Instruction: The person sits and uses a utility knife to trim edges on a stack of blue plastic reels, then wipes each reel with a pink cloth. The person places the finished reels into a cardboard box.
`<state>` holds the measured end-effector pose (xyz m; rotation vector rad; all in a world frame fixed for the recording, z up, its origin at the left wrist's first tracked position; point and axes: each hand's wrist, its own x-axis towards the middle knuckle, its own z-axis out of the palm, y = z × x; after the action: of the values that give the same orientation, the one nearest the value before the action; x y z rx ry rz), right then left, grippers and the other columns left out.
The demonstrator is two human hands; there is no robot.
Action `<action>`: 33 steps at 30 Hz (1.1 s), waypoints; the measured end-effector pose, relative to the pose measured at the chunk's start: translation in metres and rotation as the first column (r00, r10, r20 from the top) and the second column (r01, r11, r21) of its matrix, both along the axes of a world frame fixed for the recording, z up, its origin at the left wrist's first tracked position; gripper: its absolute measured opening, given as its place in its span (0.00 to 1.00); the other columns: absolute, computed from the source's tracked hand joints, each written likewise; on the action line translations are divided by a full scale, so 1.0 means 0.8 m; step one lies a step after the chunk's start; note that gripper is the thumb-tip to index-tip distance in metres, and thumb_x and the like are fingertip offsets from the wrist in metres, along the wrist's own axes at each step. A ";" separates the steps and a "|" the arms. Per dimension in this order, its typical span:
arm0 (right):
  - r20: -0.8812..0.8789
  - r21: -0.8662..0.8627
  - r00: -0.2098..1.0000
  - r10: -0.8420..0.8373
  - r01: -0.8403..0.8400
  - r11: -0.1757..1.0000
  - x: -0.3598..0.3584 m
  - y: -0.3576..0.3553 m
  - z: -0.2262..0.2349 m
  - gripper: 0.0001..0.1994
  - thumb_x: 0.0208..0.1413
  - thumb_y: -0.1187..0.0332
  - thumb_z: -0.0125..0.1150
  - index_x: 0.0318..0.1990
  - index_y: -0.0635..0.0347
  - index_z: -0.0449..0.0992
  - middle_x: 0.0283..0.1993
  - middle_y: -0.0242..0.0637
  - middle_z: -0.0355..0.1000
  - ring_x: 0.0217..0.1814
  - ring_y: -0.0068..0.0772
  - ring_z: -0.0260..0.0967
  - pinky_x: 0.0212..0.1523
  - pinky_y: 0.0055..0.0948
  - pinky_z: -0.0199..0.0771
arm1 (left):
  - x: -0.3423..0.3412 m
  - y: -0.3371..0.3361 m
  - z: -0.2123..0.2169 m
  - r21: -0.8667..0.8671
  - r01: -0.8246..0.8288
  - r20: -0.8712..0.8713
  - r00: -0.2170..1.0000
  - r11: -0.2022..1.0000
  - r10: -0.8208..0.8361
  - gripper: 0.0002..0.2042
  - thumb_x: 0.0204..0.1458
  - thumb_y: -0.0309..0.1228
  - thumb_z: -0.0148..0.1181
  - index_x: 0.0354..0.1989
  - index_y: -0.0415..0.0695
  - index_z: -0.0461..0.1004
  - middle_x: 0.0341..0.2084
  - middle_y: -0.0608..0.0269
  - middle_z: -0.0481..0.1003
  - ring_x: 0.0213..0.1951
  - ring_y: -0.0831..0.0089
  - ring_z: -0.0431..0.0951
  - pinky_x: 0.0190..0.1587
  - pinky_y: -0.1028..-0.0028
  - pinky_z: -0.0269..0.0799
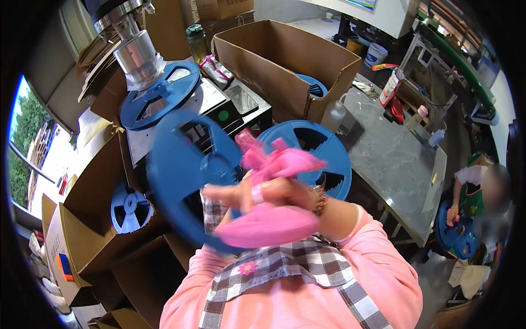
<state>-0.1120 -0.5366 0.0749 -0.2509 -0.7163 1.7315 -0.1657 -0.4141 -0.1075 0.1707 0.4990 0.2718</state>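
Note:
A large blue plastic reel (175, 164) is held up on edge in front of me, tilted and smeared by motion. My left hand (227, 196) is closed at its right side, partly hidden behind pink cloth. My right hand (285, 192), with a beaded bracelet at the wrist, is closed around a bunched pink cloth (293, 163). Folds of the cloth stick out above and below the fingers, close to the reel. Directly behind my hands lies a second blue reel (335, 148) with wide openings.
Below a metal machine head (136, 55) rests another blue reel (189, 77). Open cartons stand at the back (263, 60) and at the left (82, 241), each containing blue reels. A grey table (394, 175) holds a squeeze bottle (334, 114). At far right a person (472, 189) handles blue reels.

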 end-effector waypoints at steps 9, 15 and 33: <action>0.591 0.806 -0.354 -0.725 0.222 0.548 0.045 -0.067 -0.192 0.19 0.46 0.65 0.67 0.48 0.56 0.75 0.55 0.43 0.71 0.63 0.46 0.64 0.64 0.38 0.61 | -0.022 0.017 -0.030 0.174 0.041 0.209 0.975 0.984 -0.078 0.16 0.49 0.31 0.50 0.48 0.43 0.66 0.28 0.56 0.70 0.31 0.62 0.72 0.41 0.61 0.70; 0.760 0.493 -0.255 -0.598 0.825 0.275 0.207 -0.059 -0.285 0.17 0.45 0.60 0.66 0.44 0.52 0.78 0.50 0.39 0.75 0.57 0.44 0.68 0.60 0.40 0.64 | -0.016 0.002 -0.022 0.404 0.033 0.178 0.977 0.914 -0.115 0.23 0.45 0.36 0.47 0.51 0.42 0.67 0.24 0.59 0.66 0.27 0.66 0.67 0.40 0.65 0.65; 0.427 0.857 -0.781 -0.456 0.187 0.480 0.141 -0.170 -0.303 0.11 0.53 0.61 0.61 0.39 0.55 0.77 0.53 0.46 0.72 0.57 0.45 0.69 0.57 0.39 0.68 | 0.001 0.008 -0.023 0.385 0.095 0.296 0.929 0.918 -0.221 0.18 0.48 0.46 0.46 0.30 0.40 0.68 0.21 0.63 0.64 0.26 0.71 0.64 0.38 0.71 0.61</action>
<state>0.0006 -0.6727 -0.1678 -1.9209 -1.5064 -0.4418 -0.1648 -0.4075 -0.1261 0.5188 0.0882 0.2245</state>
